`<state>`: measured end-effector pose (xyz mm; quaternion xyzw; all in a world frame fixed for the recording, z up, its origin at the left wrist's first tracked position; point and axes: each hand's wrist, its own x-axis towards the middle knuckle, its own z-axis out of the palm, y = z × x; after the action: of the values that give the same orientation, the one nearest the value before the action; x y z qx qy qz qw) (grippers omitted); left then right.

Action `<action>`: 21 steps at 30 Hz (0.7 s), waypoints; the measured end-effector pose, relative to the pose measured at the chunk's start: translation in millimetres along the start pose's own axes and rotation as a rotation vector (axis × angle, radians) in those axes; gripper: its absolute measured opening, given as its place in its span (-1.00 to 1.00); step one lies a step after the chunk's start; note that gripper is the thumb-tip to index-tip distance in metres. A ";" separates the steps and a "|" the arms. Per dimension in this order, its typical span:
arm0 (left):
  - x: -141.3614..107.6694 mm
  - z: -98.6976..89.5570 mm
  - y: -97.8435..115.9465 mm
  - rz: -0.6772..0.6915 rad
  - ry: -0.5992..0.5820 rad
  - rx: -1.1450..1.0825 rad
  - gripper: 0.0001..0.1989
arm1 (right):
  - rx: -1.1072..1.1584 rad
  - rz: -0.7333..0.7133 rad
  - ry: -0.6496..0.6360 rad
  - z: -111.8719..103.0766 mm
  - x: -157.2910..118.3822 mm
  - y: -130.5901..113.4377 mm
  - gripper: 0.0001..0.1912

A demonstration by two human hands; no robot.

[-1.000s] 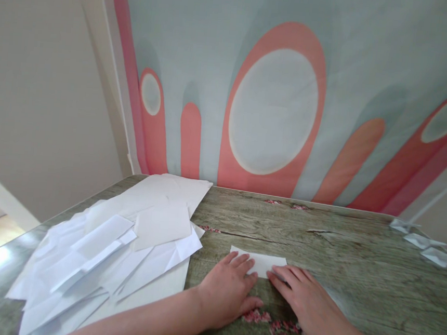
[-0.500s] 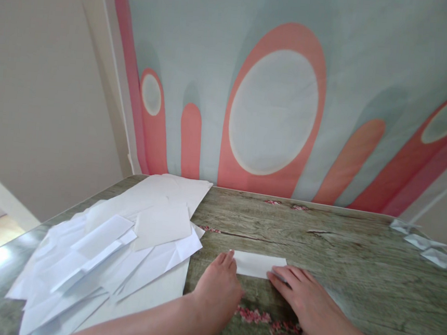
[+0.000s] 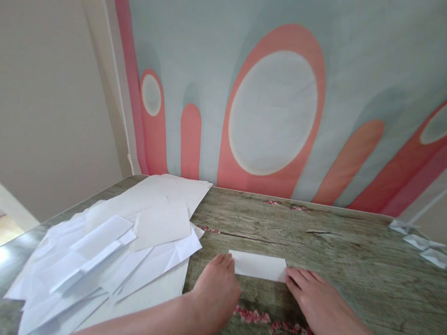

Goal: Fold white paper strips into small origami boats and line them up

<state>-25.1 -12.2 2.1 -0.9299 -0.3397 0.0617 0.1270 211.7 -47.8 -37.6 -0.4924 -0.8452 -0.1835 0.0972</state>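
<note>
A white paper strip (image 3: 259, 266) lies flat on the wood-patterned table, wider than it is deep. My left hand (image 3: 219, 287) is at its left end, fingers bent together at the edge; what the fingertips grip is hidden. At the right end, my right hand (image 3: 316, 298) rests with its fingertips touching the paper's edge, its fingers close together and lying low over the table. To the left of my left hand is a loose pile of white sheets and folded papers (image 3: 163, 225).
Three small folded white papers (image 3: 440, 258) sit in a row at the table's right edge. Behind the table (image 3: 348, 267) hangs a blue-green backdrop (image 3: 346, 53) with coral shapes. A plain wall (image 3: 38, 94) stands at the left.
My right hand has slid right, from on top of the paper strip to its right end, uncovering that corner. My left hand has barely moved and stays at the left end.
</note>
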 end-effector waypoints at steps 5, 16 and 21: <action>-4.2 -11.9 -10.8 0.041 -0.052 -0.059 -0.72 | -0.034 0.002 -0.005 -2.3 1.4 -2.4 -0.66; -4.1 -7.0 -10.4 0.048 -0.060 -0.025 -0.69 | -0.067 0.038 -0.017 2.4 -2.3 -5.3 -0.63; -3.1 -5.8 -8.4 0.066 -0.066 0.017 -0.69 | 0.145 0.107 -0.006 -6.4 3.6 5.2 -0.65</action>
<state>-31.5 -9.1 10.0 -0.9370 -0.3121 0.0993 0.1213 214.3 -45.2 -29.4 -0.5289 -0.8292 -0.1150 0.1399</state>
